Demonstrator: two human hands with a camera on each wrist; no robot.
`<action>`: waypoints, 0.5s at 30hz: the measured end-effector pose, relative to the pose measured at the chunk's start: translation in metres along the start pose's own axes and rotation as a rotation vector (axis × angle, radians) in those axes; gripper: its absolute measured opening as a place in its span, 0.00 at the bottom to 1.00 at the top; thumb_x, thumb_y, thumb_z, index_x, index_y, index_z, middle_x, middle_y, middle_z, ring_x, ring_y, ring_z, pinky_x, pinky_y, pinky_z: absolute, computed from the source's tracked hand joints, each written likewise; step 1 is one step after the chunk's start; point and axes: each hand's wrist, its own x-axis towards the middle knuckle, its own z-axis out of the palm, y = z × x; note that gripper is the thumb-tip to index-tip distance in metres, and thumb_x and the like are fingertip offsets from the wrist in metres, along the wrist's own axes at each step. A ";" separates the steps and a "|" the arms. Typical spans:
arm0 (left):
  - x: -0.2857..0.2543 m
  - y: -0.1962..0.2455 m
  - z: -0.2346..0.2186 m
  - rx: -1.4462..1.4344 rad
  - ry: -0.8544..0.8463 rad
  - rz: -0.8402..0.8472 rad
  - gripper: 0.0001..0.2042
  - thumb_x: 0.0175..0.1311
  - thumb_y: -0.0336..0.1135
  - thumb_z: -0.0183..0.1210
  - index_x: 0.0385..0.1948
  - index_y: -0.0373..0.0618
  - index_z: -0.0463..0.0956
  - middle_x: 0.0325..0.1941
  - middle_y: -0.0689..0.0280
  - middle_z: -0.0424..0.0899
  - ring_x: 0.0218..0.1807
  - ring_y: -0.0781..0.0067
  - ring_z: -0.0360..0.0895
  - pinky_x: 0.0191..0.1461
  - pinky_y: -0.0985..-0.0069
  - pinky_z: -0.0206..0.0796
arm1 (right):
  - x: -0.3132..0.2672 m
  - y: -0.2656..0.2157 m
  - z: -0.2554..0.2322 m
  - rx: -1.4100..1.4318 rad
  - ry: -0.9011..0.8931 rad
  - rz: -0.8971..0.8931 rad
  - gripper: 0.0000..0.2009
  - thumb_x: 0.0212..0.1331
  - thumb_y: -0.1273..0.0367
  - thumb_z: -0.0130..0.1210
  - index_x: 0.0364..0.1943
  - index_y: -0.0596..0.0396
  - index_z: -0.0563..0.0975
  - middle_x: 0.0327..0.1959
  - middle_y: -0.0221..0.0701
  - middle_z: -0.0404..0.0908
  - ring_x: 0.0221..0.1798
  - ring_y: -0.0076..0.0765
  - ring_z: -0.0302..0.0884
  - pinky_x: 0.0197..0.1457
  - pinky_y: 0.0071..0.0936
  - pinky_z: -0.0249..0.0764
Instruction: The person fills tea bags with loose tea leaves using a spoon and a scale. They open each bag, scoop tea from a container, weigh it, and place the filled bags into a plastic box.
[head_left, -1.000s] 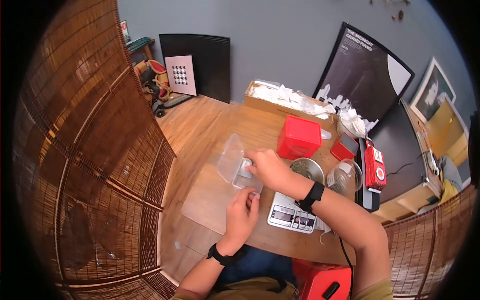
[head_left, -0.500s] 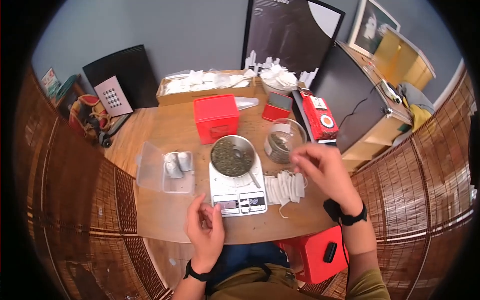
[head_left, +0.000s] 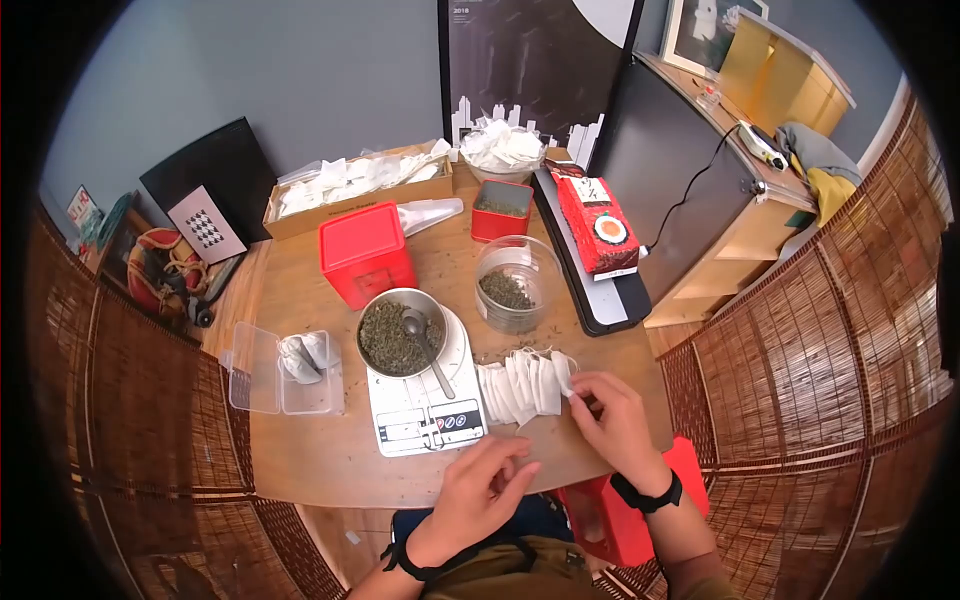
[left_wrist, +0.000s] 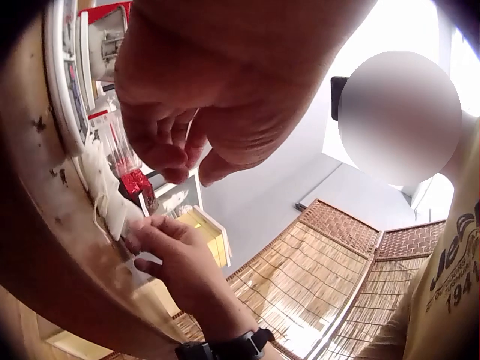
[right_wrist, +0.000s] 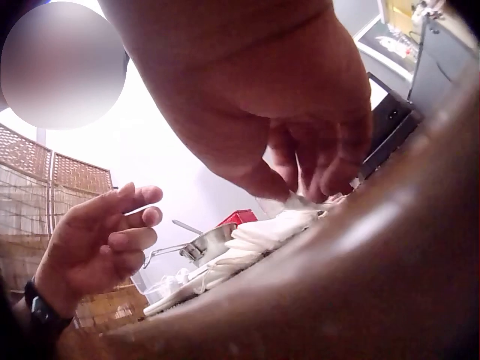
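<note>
My right hand (head_left: 618, 425) is at the right end of a row of flat white tea bags (head_left: 520, 388), with thumb and fingertips pinching the edge of the outermost one. In the right wrist view that white bag (right_wrist: 301, 202) shows between its fingers. My left hand (head_left: 482, 488) hovers by the table's front edge, loosely curled and holding nothing. Left of the row a white kitchen scale (head_left: 462, 350) bears a steel bowl (head_left: 440, 318) of dried leaves with a spoon (head_left: 428, 352) in it. Farther left, a clear plastic box (head_left: 312, 402) with its lid open holds filled white bags (head_left: 300, 360).
Behind the scale stand a red tin (head_left: 365, 255), a smaller open red tin (head_left: 500, 222) and a clear jar (head_left: 518, 285) of leaves. A cardboard box (head_left: 360, 205) and a bowl (head_left: 502, 172) of white bags are at the back. A red packet (head_left: 600, 230) lies at right.
My right hand has gone from the clear box at left, across the scale, to the row of tea bags and taken hold of one. The view has turned right; my left hand stays near the front edge.
</note>
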 end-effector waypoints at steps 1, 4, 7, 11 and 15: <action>0.002 -0.002 0.003 0.001 0.005 -0.001 0.11 0.69 0.23 0.71 0.50 0.35 0.86 0.39 0.64 0.86 0.30 0.82 0.78 0.33 0.81 0.69 | -0.003 -0.001 -0.003 0.002 -0.004 -0.004 0.03 0.67 0.76 0.65 0.39 0.61 0.83 0.46 0.40 0.88 0.42 0.40 0.88 0.47 0.33 0.83; 0.006 -0.007 0.016 -0.032 -0.043 -0.025 0.14 0.75 0.24 0.65 0.59 0.35 0.82 0.41 0.63 0.87 0.33 0.81 0.79 0.35 0.81 0.72 | -0.019 -0.002 -0.012 0.255 0.010 0.051 0.01 0.70 0.77 0.61 0.41 0.62 0.80 0.47 0.39 0.88 0.43 0.31 0.87 0.48 0.29 0.82; 0.012 -0.007 0.028 -0.501 0.005 -0.293 0.18 0.82 0.26 0.56 0.69 0.35 0.74 0.42 0.61 0.86 0.38 0.78 0.82 0.39 0.78 0.76 | -0.036 -0.007 -0.015 1.048 0.021 0.360 0.04 0.69 0.78 0.60 0.43 0.61 0.78 0.48 0.41 0.87 0.45 0.30 0.85 0.49 0.31 0.82; 0.009 -0.020 0.029 -0.910 -0.056 -0.399 0.19 0.85 0.28 0.54 0.72 0.35 0.72 0.53 0.57 0.86 0.41 0.73 0.85 0.45 0.73 0.81 | -0.044 -0.013 -0.011 1.408 -0.066 0.408 0.06 0.68 0.76 0.58 0.46 0.59 0.75 0.46 0.44 0.85 0.43 0.38 0.85 0.48 0.34 0.83; 0.004 -0.021 0.026 -0.877 -0.028 -0.256 0.15 0.81 0.25 0.59 0.65 0.34 0.79 0.52 0.57 0.86 0.45 0.73 0.87 0.46 0.75 0.82 | -0.049 -0.011 0.004 1.430 -0.059 0.418 0.07 0.68 0.75 0.57 0.46 0.60 0.75 0.43 0.45 0.87 0.42 0.42 0.87 0.46 0.37 0.86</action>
